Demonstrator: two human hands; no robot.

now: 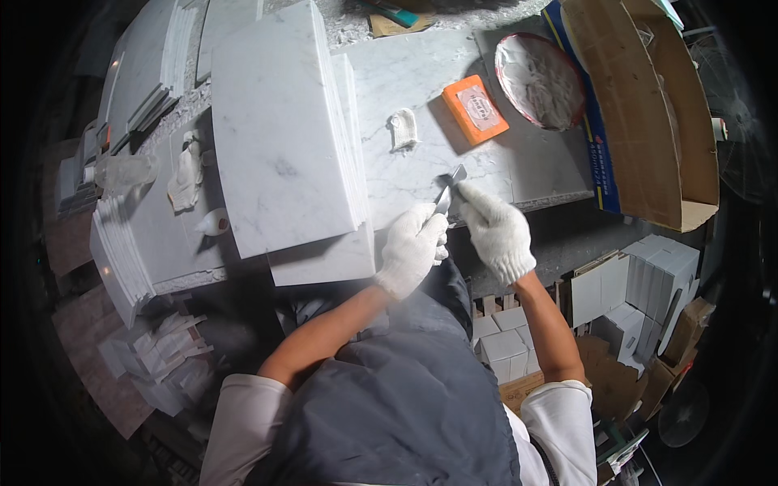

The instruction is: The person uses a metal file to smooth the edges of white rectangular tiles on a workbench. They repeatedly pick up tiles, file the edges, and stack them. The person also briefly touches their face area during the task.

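Both my hands wear white knitted gloves and meet at the near edge of a marble worktop (478, 166). My left hand (409, 249) is closed around a putty knife, its metal blade (444, 199) pointing up and away from me. At the blade's side, my right hand (496, 231) has its fingers pinched on a small dark flat piece (446, 179), whose exact kind is unclear. A shiny metal tip (459, 172) shows just beyond. Beyond the hands lie a small lump of white paste (403, 130) and an orange block (475, 110) with a pale label.
Stacked marble slabs (284, 138) rise on the left. A round tub of white paste (540, 81) and an open cardboard box (628, 105) stand at the right. Farther left lie a crumpled white glove (187, 174) and a clear cup (126, 172). White tiles (660, 271) are stacked below right.
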